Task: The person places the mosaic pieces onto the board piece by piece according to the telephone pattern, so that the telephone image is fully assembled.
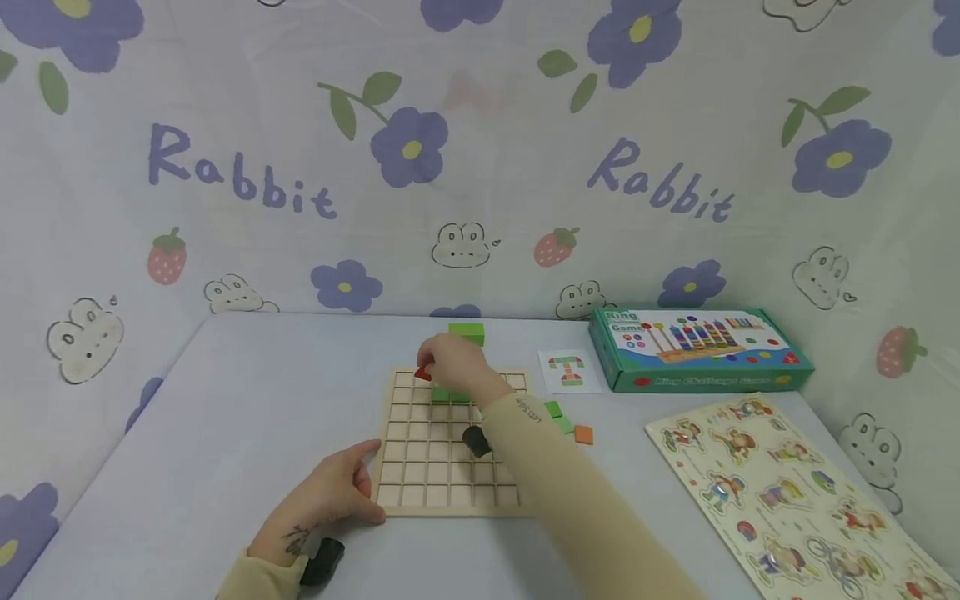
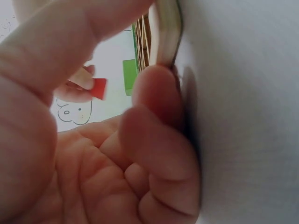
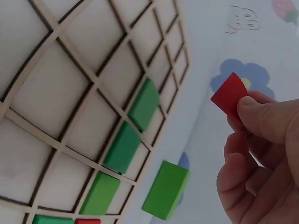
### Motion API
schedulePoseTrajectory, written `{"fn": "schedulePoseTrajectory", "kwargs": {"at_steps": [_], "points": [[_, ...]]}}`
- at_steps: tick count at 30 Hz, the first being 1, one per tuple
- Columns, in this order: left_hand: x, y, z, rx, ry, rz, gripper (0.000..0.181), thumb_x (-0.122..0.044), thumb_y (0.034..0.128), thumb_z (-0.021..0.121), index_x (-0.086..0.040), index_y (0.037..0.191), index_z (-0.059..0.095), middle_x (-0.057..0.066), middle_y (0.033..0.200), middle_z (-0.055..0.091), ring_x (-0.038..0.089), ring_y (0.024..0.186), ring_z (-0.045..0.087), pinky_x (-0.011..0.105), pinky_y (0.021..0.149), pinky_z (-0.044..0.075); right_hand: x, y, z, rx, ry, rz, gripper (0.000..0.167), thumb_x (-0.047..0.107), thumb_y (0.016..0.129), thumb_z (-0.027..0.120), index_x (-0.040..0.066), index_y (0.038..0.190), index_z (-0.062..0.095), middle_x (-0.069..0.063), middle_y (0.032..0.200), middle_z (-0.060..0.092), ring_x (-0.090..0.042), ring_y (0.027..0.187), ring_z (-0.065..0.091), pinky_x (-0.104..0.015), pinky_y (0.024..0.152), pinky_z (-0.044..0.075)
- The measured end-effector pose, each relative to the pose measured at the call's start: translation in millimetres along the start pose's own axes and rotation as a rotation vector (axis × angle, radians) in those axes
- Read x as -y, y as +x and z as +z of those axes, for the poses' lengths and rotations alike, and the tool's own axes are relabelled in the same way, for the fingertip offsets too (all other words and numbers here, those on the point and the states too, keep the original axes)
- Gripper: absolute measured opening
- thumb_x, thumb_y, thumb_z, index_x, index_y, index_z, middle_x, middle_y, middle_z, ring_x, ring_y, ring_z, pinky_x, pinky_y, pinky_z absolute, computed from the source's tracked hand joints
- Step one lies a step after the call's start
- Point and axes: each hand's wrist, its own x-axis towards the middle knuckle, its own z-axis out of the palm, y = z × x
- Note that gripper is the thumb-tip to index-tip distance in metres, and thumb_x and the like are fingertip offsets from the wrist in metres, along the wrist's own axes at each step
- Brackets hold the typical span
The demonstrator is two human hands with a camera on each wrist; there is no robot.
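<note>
A wooden grid board (image 1: 415, 472) lies flat on the white table. My left hand (image 1: 333, 492) holds its near left edge, thumb by the front corner; some fingers look curled in the left wrist view. Above the board's far left part, my right hand (image 1: 457, 364) pinches a small red block (image 3: 230, 97) between thumb and fingers. The red block is off the board. Several green blocks (image 3: 122, 148) and a red one (image 3: 88, 221) sit in the board's squares. In the head view, my right hand and sleeve partly cover them. Just beyond the far edge stands a bright green block (image 1: 467, 334).
Right of the board lie green pieces (image 1: 558, 423) and an orange square block (image 1: 583, 435). Behind them is a pattern card (image 1: 570, 368). A green game box (image 1: 705, 350) stands at the back right, with a picture puzzle board (image 1: 795, 492) in front of it.
</note>
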Motion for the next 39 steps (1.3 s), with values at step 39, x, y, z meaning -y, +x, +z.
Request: {"fn": "schedulePoseTrajectory", "kwargs": {"at_steps": [39], "points": [[-4.4, -2.2, 1.0, -0.013, 0.012, -0.007, 0.098, 0.0, 0.052, 0.084, -0.001, 0.138, 0.037, 0.004, 0.065, 0.051, 0.014, 0.054, 0.044, 0.026, 0.048, 0.034, -7, -0.2, 38, 0.035, -0.117, 0.049, 0.022, 0.017, 0.091, 0.055, 0.024, 0.105, 0.07, 0.002, 0.112, 0.06, -0.013, 0.102, 0.056, -0.032, 0.082, 0.047]]}}
